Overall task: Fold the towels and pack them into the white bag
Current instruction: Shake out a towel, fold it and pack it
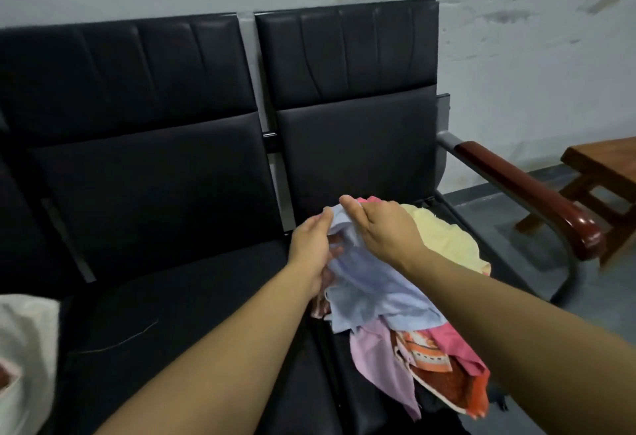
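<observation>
Closest to the camera, down at the bottom left edge, there's the white bag (pixel 24 348), sitting on the left seat with its mouth only partly in frame. Both bare forearms reach out from the bottom toward the right seat (pixel 347 156) of a black bench.

On that right seat is a messy heap of towels: an orange patterned one (pixel 444 376) and a lilac one (pixel 382 362) hanging over the front edge, a pink one (pixel 451 341) between them, then a light blue towel (pixel 375 293) on top of the heap, with a yellow one (pixel 444 235) behind it.

The left hand (pixel 309 249) has its fingers curled onto the blue towel's left side, thumb up top pinching the cloth. The right hand (pixel 382 228) grips the same towel's bunched upper edge, thumb and fingers closed round it. The two hands are just beside each other, lifting that edge a bit off the heap.

Further back: a reddish wooden armrest (pixel 537 193), a wooden stool (pixel 605 173) on the floor to the right, and a stained grey wall (pixel 516 39).
</observation>
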`<state>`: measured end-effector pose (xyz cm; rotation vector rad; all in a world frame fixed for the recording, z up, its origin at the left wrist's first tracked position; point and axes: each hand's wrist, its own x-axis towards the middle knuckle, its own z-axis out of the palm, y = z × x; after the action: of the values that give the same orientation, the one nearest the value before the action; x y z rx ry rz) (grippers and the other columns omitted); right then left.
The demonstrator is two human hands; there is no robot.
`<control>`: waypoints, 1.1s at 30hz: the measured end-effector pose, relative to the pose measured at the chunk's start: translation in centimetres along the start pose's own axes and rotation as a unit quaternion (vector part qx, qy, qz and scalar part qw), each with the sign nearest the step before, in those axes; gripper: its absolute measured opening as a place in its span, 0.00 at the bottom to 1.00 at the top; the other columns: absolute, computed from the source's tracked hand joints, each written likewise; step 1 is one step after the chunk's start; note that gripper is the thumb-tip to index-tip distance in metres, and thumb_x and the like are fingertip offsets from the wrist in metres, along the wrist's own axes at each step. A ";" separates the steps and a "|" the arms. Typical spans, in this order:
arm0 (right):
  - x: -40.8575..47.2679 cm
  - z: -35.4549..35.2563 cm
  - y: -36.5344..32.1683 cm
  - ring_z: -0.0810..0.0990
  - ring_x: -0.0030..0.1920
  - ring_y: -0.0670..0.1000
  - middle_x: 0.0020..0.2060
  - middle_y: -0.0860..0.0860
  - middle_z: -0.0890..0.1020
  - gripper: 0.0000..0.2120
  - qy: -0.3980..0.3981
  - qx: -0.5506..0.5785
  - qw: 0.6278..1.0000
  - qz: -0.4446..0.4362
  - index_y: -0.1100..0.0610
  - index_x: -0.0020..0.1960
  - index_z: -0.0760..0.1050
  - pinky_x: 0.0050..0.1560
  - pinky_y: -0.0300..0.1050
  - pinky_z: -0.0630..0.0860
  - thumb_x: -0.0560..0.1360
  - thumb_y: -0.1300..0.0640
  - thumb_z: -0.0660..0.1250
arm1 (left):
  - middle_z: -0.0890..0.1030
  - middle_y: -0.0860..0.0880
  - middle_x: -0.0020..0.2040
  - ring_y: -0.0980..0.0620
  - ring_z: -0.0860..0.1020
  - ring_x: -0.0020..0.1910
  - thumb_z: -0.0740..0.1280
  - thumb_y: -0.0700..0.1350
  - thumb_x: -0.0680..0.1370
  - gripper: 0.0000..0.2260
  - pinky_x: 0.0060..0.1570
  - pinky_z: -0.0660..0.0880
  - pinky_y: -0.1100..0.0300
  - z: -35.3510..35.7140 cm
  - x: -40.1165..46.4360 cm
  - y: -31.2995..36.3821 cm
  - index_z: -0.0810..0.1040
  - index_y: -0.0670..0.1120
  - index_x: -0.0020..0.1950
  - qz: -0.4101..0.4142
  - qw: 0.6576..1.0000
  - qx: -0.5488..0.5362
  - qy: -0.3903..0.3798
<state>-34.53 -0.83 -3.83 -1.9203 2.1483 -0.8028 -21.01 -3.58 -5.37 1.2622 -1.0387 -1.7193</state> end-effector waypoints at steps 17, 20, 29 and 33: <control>-1.5 -1.2 -24.9 0.79 0.34 0.49 0.30 0.48 0.79 0.34 -0.075 0.144 0.981 -0.108 0.57 0.37 0.73 0.38 0.47 0.75 0.71 0.24 0.59 | 0.87 0.45 0.47 0.44 0.85 0.50 0.57 0.68 0.81 0.27 0.57 0.81 0.46 -21.7 -13.7 12.8 0.83 0.48 0.58 0.099 0.987 0.043 0.121; -1.0 -2.9 -25.7 0.78 0.34 0.49 0.30 0.49 0.77 0.34 -0.049 0.248 0.964 -0.078 0.57 0.34 0.71 0.41 0.48 0.76 0.68 0.24 0.65 | 0.85 0.49 0.52 0.47 0.84 0.52 0.72 0.69 0.71 0.25 0.55 0.81 0.44 -25.1 -15.8 13.8 0.80 0.51 0.58 0.185 0.966 0.164 0.077; -1.6 -4.3 -26.2 0.85 0.44 0.55 0.43 0.58 0.85 0.36 -0.008 0.226 0.972 -0.067 0.65 0.48 0.80 0.46 0.53 0.82 0.66 0.29 0.73 | 0.78 0.50 0.47 0.51 0.78 0.43 0.71 0.40 0.73 0.10 0.41 0.74 0.57 -31.5 -17.5 12.8 0.74 0.51 0.50 0.141 0.826 0.544 0.049; -1.6 -6.5 -24.4 0.84 0.41 0.50 0.39 0.52 0.85 0.24 0.024 0.271 0.962 -0.038 0.57 0.47 0.82 0.37 0.43 0.75 0.68 0.36 0.76 | 0.81 0.50 0.48 0.48 0.80 0.47 0.67 0.39 0.75 0.06 0.45 0.76 0.55 -35.2 -17.5 10.6 0.76 0.50 0.49 0.101 0.811 0.569 0.092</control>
<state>-15.83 1.67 13.02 -1.7054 1.6429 -1.3006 18.19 1.97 4.15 1.8436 -2.1143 -0.6700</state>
